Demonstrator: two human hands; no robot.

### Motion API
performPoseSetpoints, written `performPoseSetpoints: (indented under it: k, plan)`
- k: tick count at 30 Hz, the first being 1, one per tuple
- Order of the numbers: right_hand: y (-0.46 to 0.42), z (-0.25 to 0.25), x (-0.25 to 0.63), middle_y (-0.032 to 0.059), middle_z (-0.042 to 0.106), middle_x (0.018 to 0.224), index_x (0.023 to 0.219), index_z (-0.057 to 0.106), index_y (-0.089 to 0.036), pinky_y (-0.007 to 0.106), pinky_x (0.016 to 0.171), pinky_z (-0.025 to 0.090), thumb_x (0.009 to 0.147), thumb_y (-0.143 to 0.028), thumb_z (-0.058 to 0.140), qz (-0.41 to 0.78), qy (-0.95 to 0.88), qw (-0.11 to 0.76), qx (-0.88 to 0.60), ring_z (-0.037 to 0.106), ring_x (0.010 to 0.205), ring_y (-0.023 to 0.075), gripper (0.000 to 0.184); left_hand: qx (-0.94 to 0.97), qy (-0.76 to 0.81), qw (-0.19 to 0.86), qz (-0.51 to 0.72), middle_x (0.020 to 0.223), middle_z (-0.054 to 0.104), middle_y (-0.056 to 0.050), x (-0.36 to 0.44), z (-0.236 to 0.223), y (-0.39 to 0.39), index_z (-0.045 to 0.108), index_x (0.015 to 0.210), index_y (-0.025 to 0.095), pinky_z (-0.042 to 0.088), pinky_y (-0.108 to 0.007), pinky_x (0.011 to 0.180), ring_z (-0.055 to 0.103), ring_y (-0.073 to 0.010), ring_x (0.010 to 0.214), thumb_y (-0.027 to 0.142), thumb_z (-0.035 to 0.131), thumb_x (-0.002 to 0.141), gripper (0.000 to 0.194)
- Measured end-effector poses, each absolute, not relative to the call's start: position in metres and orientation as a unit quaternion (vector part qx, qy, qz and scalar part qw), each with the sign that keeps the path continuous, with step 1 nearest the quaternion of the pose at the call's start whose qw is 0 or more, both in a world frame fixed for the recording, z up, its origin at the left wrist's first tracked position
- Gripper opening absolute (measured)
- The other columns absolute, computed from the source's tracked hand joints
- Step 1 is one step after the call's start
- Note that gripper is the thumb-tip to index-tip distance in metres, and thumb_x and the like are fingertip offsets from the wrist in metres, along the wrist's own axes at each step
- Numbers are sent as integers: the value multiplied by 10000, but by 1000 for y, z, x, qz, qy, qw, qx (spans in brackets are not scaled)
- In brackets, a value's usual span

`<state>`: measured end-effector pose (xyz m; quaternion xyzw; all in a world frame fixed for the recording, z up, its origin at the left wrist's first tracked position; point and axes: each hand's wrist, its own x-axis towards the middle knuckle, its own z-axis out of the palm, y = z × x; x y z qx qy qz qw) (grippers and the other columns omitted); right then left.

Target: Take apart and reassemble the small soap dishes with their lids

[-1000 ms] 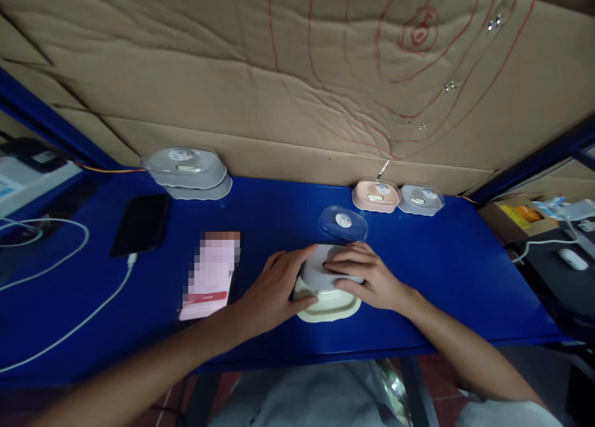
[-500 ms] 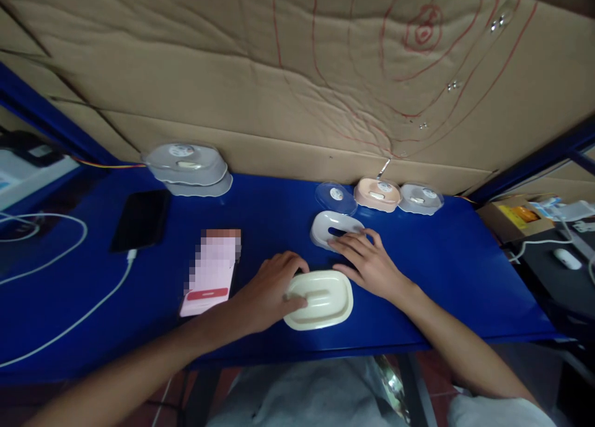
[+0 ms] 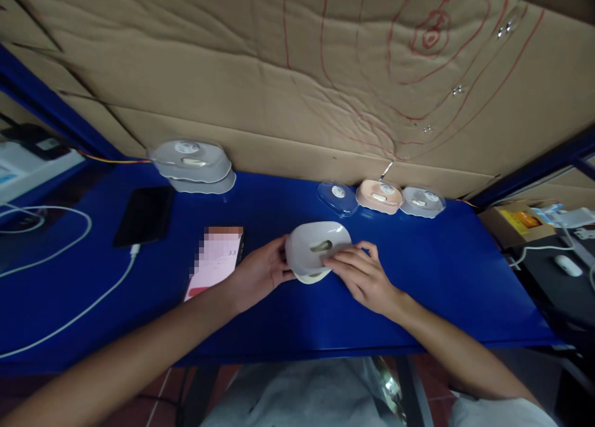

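Note:
A grey soap dish (image 3: pixel 307 238) with an oval slot in its floor sits over a cream tray (image 3: pixel 310 279). The tray shows only as a rim below the dish and through the slot. My left hand (image 3: pixel 264 271) is closed on the left side of the stacked pair, thumb by the tray's edge. On the right, my right hand (image 3: pixel 365 275) grips the dish's near right corner, fingers bent over its rim. Both pieces appear held just above the blue table; whether they are fully seated together I cannot tell.
Along the back stand a clear lid (image 3: pixel 338 198), a peach soap dish (image 3: pixel 379 198), a lidded grey soap dish (image 3: pixel 422 202) and stacked grey dishes (image 3: pixel 195 167). A lit phone (image 3: pixel 216 259) and a dark phone (image 3: pixel 144 216) on a white cable (image 3: pixel 114 294) lie left.
The grey dish has come toward me and left, onto the cream tray. My left hand has raised the tray away from the table's front edge; my right hand has moved slightly nearer with the dish.

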<state>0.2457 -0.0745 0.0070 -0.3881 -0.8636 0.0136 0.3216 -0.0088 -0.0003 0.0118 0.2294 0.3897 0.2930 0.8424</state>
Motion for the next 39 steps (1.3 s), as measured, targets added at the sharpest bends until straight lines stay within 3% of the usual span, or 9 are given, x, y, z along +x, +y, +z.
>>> performPoseSetpoints:
  k: [4, 11, 17, 22, 26, 29, 32, 36, 39]
  plan:
    - [-71, 6, 248, 67, 764, 1277, 1403, 617, -258, 453, 1088, 372, 1074, -123, 479, 22, -876, 267, -400, 692, 1190, 212, 382, 227, 350, 857, 303, 1242, 769, -128, -8, 14, 0, 706, 1306, 143, 540, -382, 992, 704, -286, 1155, 477, 552, 1046, 450]
    - [-59, 6, 244, 59, 763, 1286, 1387, 642, -257, 437, 1133, 396, 1098, -170, 449, 45, -903, 236, -357, 671, 1248, 199, 358, 329, 277, 844, 322, 1302, 751, -91, -9, 18, -9, 715, 1354, 224, 507, -284, 815, 693, -250, 1071, 369, 748, 948, 432]
    - [-48, 9, 245, 114, 669, 1441, 1483, 552, -215, 488, 1200, 394, 1091, -364, 519, 62, -893, 233, -380, 571, 1403, 242, 421, 359, 254, 850, 288, 1479, 638, -83, -8, 16, -14, 599, 1469, 318, 498, -344, 995, 638, -256, 1250, 269, 814, 902, 609]
    - [-49, 12, 246, 129, 547, 1578, 1607, 389, -216, 528, 1281, 295, 1110, -419, 442, 64, -914, 181, -357, 425, 1536, 250, 540, 276, 318, 843, 336, 1211, 769, -91, -4, 10, -9, 730, 1248, 206, 545, -274, 851, 704, -230, 1084, 348, 773, 930, 350]
    - [-14, 6, 257, 108, 505, 1613, 1588, 426, -276, 568, 1281, 282, 1120, -429, 361, 23, -861, 263, -436, 389, 1556, 267, 496, 159, 387, 807, 418, 900, 772, -12, -5, 17, -2, 741, 1008, 211, 592, -275, 711, 715, -193, 833, 358, 697, 959, 162]
    - [24, -7, 268, 194, 475, 1612, 1568, 458, -193, 629, 1241, 308, 1086, -505, 436, -25, -792, 250, -556, 399, 1536, 352, 575, 144, 394, 799, 432, 903, 768, -5, -8, 24, 3, 726, 1000, 216, 633, -342, 732, 726, -213, 838, 380, 657, 977, 179]
    - [44, -20, 276, 242, 545, 1526, 1524, 514, -149, 670, 1199, 335, 1046, -555, 511, -35, -779, 213, -589, 466, 1464, 401, 627, 169, 391, 803, 418, 1080, 785, -42, -8, 27, 3, 720, 1131, 225, 648, -401, 802, 734, -257, 979, 388, 680, 968, 233]
    - [32, -24, 282, 201, 589, 1478, 1505, 533, -200, 636, 1175, 401, 1054, -558, 491, 36, -761, 278, -584, 523, 1412, 368, 578, 212, 393, 812, 376, 1129, 781, -86, -8, 23, -1, 713, 1212, 194, 647, -408, 813, 724, -282, 1036, 294, 711, 937, 292]
    - [4, -15, 279, 163, 580, 1509, 1600, 386, -247, 542, 1104, 526, 1118, -498, 296, 115, -723, 345, -588, 616, 1337, 294, 550, 202, 399, 811, 377, 1103, 786, -90, -8, 16, -2, 715, 1202, 184, 647, -408, 821, 733, -266, 1006, 298, 634, 991, 253]
